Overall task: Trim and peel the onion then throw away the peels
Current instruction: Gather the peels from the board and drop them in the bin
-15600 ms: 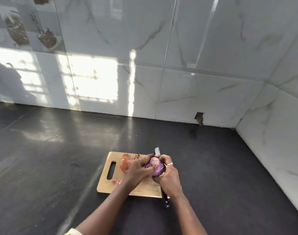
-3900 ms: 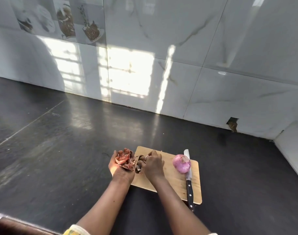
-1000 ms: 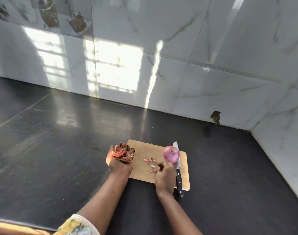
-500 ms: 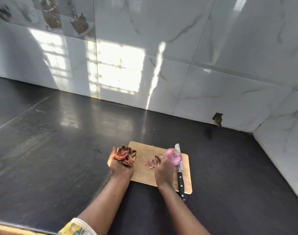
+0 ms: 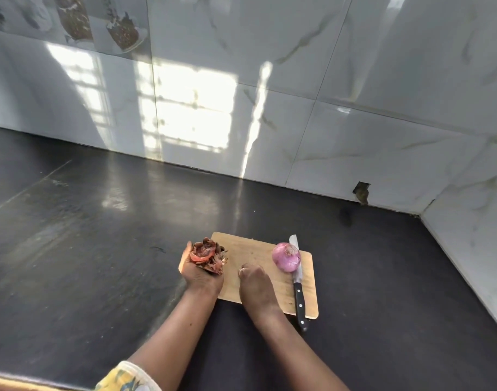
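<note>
Moved: right hand (image 5: 254,280) has drawn left and nearer, off the peeled pink round onion (image 5: 286,256) | its fingers curled under, grip cannot tell | left hand (image 5: 197,273) cups dry reddish-brown onion peels (image 5: 206,253) at board's left edge | onion far right on pale wooden cutting board (image 5: 253,248), against black-handled knife (image 5: 298,280)

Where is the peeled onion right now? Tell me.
Head view: the peeled onion rests on the right part of the cutting board, beside the knife on its right, just beyond and right of the right hand.
</note>
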The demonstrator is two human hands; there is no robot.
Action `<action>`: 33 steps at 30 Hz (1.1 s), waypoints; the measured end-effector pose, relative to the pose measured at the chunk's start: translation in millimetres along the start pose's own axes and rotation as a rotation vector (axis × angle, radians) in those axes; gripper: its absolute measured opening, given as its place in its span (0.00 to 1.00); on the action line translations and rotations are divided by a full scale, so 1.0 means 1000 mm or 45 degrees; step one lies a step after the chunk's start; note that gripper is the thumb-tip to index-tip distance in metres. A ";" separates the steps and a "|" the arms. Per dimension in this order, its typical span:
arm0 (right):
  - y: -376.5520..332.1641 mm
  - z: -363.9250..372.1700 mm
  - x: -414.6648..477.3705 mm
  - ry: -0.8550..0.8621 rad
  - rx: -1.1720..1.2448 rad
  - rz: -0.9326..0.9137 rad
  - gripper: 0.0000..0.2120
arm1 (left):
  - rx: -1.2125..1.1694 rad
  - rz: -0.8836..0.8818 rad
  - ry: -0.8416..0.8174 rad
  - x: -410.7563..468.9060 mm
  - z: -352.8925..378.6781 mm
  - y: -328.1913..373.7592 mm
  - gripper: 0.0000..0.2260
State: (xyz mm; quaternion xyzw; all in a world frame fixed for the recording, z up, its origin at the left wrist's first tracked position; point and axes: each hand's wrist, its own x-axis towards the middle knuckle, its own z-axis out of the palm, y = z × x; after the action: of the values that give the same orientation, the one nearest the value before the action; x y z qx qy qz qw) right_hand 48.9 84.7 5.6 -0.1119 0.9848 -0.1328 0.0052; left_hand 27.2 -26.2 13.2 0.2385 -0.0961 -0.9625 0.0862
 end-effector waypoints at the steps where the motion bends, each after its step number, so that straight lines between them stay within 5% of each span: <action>1: -0.001 -0.003 -0.001 -0.029 -0.085 -0.054 0.16 | -0.006 0.003 0.000 0.000 0.000 -0.001 0.24; 7: 0.000 -0.007 0.005 -0.042 -0.273 -0.216 0.17 | -0.068 0.012 -0.024 0.002 0.000 -0.002 0.27; 10: 0.006 -0.008 0.015 -0.017 0.002 -0.029 0.09 | -0.069 0.007 -0.015 0.003 0.000 -0.002 0.28; 13: 0.015 -0.014 0.026 0.113 1.039 0.482 0.05 | -0.060 -0.032 -0.002 0.005 0.000 -0.002 0.20; 16: 0.014 -0.025 0.023 0.152 2.404 0.671 0.09 | -0.048 -0.064 -0.019 0.002 0.006 -0.007 0.16; 19: 0.009 -0.029 0.019 0.225 2.847 0.726 0.09 | -0.057 -0.101 -0.049 0.000 0.014 -0.017 0.16; 25: -0.003 -0.023 0.013 0.431 2.524 0.599 0.13 | -0.027 -0.154 -0.101 0.004 0.015 -0.027 0.16; 33: -0.020 -0.031 0.008 0.466 0.966 0.219 0.20 | -0.041 -0.256 -0.143 0.006 0.003 -0.038 0.15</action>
State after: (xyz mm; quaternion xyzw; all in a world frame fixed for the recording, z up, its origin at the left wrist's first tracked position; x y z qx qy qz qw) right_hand 44.4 72.6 41.2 0.0059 0.8568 -0.5021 -0.1176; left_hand 16.0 9.8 4.4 0.1911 -0.0609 -0.9796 -0.0126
